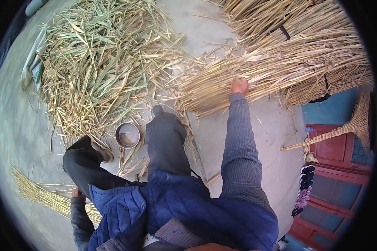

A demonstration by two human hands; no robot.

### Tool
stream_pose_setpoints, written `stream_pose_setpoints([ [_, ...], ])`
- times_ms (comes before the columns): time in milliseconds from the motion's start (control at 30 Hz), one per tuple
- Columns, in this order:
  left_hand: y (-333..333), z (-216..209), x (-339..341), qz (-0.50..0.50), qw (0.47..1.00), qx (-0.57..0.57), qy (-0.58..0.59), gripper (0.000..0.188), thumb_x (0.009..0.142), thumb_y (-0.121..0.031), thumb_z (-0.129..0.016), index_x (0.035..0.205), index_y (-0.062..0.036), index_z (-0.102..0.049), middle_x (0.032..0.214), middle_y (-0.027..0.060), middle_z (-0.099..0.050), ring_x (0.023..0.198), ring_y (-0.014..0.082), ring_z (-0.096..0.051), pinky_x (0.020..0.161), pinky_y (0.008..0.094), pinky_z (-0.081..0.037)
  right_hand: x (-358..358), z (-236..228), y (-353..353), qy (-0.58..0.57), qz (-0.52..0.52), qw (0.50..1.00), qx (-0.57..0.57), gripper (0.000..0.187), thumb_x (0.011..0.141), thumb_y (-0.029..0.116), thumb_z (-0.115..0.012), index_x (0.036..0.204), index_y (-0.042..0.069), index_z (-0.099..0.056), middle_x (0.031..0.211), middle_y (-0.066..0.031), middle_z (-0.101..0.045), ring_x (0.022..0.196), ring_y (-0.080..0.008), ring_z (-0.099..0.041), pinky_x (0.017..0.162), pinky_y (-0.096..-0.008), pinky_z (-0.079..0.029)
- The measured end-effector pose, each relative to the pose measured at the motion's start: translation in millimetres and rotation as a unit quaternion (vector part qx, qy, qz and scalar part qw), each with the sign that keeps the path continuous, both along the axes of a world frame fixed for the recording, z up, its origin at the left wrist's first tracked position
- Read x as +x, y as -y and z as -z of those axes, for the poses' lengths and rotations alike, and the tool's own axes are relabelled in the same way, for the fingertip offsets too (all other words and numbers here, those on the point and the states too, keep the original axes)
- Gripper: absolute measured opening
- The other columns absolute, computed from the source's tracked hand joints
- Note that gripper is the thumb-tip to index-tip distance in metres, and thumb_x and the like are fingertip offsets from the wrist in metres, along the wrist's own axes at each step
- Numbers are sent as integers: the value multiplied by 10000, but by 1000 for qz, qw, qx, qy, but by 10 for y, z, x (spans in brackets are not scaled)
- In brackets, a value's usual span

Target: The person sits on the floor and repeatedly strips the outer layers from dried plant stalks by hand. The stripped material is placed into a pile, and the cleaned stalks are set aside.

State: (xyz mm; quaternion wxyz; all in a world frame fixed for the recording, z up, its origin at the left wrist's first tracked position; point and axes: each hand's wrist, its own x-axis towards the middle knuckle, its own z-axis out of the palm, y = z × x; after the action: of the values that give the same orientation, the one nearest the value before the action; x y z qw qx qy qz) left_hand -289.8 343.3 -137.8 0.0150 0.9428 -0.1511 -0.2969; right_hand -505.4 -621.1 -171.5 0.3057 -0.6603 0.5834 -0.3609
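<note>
Right hand: I saw my right hand (pixel 240 85) stretched out ahead of me, its fingers down among the stalks of the big reed bundle (pixel 276 62); it looked to be grasping a few stalks, though the fingers were partly buried.
Left hand: my left hand (pixel 76 193) was low and behind me, beside my hip; I could not tell whether it was clenched or loose, and it sat right against the small laid-out sheaf (pixel 40 193) of cleaned reeds.
Reed bundle: it lay directly under and beyond the right hand, tied with dark straps.
Stripped leaves: a loose heap of leaf litter (pixel 100 62) lay well to the left of the right hand.
Metal bowl: 1 round metal bowl (pixel 127 135) sat between both hands, near my knee.
Step in hand: I judged this to be drawing stalks out of the bundle.
Next move: it called for a firm pinch and a straight pull toward me.
</note>
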Motion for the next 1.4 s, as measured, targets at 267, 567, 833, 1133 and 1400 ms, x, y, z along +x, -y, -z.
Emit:
stream_pose_setpoints([
  [267,-122,137,-21,5,999,-51,-11,266,847,-286,-636,915,-35,-696,891,286,-677,898,485,-643,751,528,-512,223,-525,-86,131,23,975,176,188,906,149,-660,866,-30,-619,715,-145,-711,521,-156,-650,452,-278,-502],
  [567,-39,24,47,-35,998,-58,-1,240,820,-246,-586,837,-16,-653,840,297,-646,858,496,-634,718,515,-508,106,-828,-176,302,-213,910,187,346,950,210,-677,1233,24,-610,906,-26,-677,797,-96,-654,709,-219,-538],
  [833,98,-335,527,-49,985,-40,160,160,776,-245,-665,784,-86,-664,781,180,-696,774,386,-682,653,460,-516,613,-1372,-601,343,-281,875,195,196,951,207,-697,1026,48,-610,970,-84,-698,809,-127,-677,698,-235,-563],
  [1133,2298,-1706,1565,147,873,-375,276,213,899,-181,-711,984,13,-684,942,141,-721,857,283,-699,771,369,-539,1500,-1860,-1805,372,-323,859,138,236,974,220,-672,1055,5,-618,978,-115,-712,778,-130,-675,724,-246,-575],
  [1400,3777,-1460,1567,287,853,-401,169,403,886,-403,-724,1075,-47,-715,1005,92,-725,980,229,-661,874,378,-457,1877,-2313,-2715,410,-331,844,96,268,984,222,-662,1113,-7,-613,968,-106,-697,766,-118,-654,731,-240,-565],
])
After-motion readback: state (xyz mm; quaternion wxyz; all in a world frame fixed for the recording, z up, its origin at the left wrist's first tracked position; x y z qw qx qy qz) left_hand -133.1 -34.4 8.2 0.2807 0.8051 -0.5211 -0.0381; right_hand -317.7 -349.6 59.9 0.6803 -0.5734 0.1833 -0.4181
